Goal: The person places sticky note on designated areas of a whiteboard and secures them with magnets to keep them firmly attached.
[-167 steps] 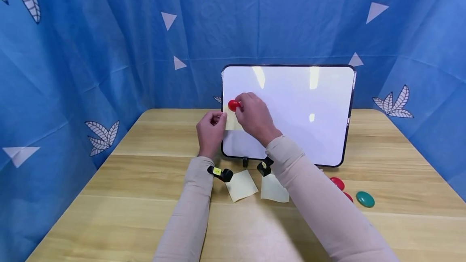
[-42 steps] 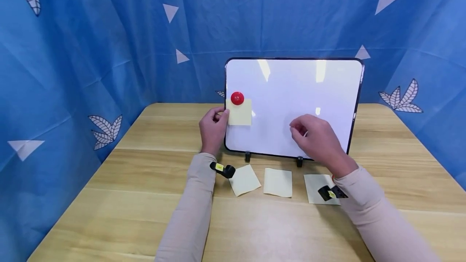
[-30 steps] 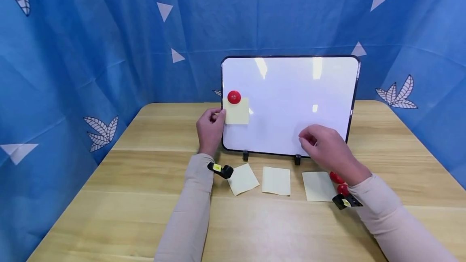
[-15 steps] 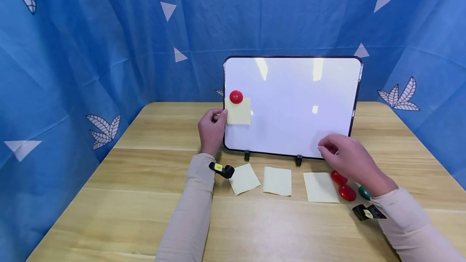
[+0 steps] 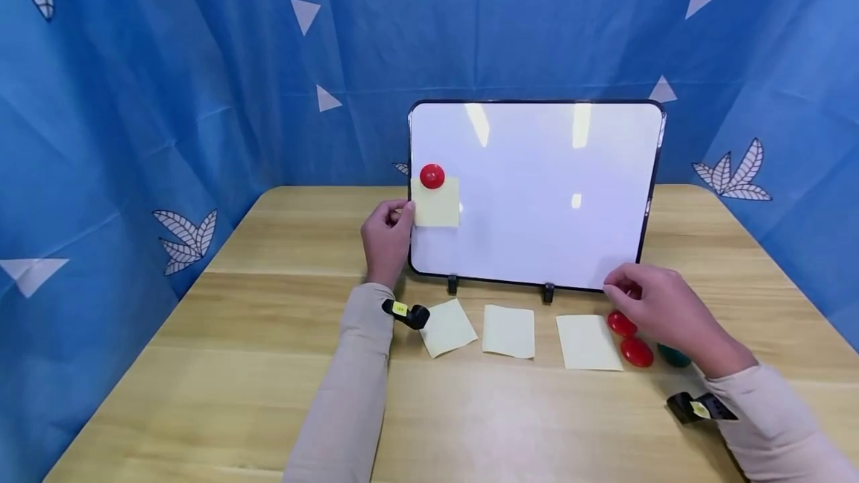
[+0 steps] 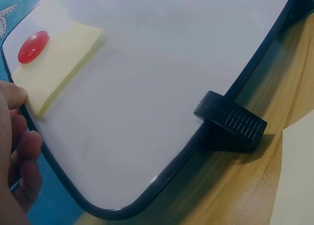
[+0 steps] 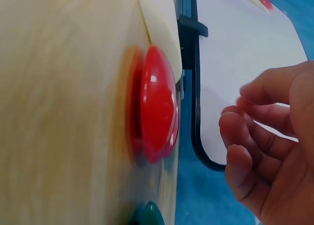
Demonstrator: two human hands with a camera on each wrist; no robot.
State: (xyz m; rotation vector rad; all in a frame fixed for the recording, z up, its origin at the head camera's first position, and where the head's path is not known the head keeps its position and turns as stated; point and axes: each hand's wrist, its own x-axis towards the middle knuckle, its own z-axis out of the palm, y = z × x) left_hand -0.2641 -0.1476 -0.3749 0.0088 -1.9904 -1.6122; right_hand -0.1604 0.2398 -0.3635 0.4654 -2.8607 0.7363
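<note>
Right hand [image 5: 661,310] has shifted right and nearer since the previous frame and now hangs by the bottom right corner of the glossy white, black-rimmed rectangular whiteboard [image 5: 530,200]; left hand [image 5: 388,238] unchanged at the left rim.

Grip, right: fingers loosely bent, nothing held. Grip, left: thumb on the rim beside the note, fingers curled; appears to pinch the whiteboard's edge.

Positions: two red, domed, shiny discs, far red disc [image 5: 622,323] and near red disc [image 5: 637,352], lie below the right hand on the pale wood-grain table [image 5: 268,364], right of the three loose notes. Dark green domed disc [image 5: 673,356] lies right of them, partly covered by the wrist.

Handling (judged): discs light, rigid, probably plastic-shelled magnets; polished domes may slip, so pinch opposite sides low on the rim. Notes thin, soft, easily creased; take by a corner.

Materials: square pale yellow paper, left note [image 5: 448,328] turned askew, middle note [image 5: 508,332] and right note [image 5: 589,343] straighter. Mounted yellow note [image 5: 436,207] sits under the mounted red disc [image 5: 432,176], its lower edge apparently lifting off the smooth board. Black foot clip [image 6: 230,119] has a ribbed face.
</note>
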